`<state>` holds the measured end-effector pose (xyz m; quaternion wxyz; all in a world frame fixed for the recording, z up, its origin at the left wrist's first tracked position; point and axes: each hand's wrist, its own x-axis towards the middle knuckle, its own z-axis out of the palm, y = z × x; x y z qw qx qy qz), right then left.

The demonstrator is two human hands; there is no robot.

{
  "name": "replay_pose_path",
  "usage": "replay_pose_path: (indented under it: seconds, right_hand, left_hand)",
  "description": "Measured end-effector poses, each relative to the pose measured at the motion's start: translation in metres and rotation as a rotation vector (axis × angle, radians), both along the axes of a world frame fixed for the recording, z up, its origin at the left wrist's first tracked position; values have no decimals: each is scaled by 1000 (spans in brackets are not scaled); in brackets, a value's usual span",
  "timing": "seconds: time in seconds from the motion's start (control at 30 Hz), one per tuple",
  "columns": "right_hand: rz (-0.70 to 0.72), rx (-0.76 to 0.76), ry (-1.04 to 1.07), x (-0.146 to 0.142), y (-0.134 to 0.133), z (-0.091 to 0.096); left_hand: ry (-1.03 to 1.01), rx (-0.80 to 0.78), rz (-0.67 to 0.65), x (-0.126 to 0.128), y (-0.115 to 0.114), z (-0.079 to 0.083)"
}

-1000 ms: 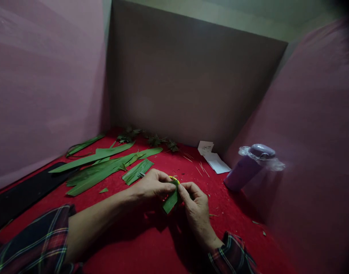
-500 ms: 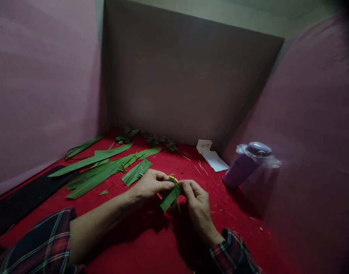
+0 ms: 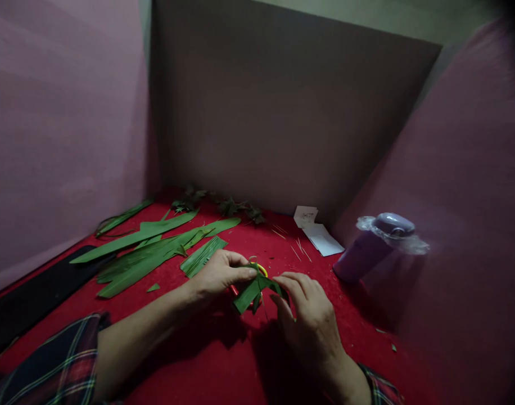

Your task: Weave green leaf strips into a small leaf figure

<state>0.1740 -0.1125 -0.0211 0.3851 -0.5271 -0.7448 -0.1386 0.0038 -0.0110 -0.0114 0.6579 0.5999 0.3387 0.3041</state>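
My left hand pinches a folded green leaf piece between thumb and fingers, held above the red cloth. The leaf is cut or torn into strips, and one strip bends over to the right. Behind it shows a yellow loop, with bits of red near it; the leaf and my fingers hide what they belong to. A thin stick-like end hangs below the leaf. My right hand is at the leaf's right end, thumb and fingers parted around the strip's tip. Whether the fingertips touch it is hard to see.
Long green leaves and a cut leaf piece lie on the left, beside a dark flat board. Leafy sprigs lie at the back. Thin sticks, white papers and a purple tumbler with plastic wrap are to the right.
My right hand has loosened its pinch on the leaf, moving a little right with its fingers parting. More of the yellow loop shows. My left hand keeps its hold.
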Motion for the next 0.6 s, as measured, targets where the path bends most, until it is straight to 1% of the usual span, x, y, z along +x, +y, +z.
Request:
replay_pose_path:
  seconds: [0.07,0.17,0.3,0.47,0.6]
  right_hand:
    - [-6,57,-101,0,2,0]
    - [9,87,-192,1,2,2]
    - [22,99,-243,1,-2,6]
    - [40,-16,-228,2,-4,12]
    - [89,-106,-230,5,-2,15]
  left_hand:
    - [-2,4,-6,0,0,0]
    - [5,7,-12,0,0,0]
    - [15,5,-31,0,-2,3]
    - [45,-35,-49,0,-4,5]
    - [63,-105,-79,0,-2,3]
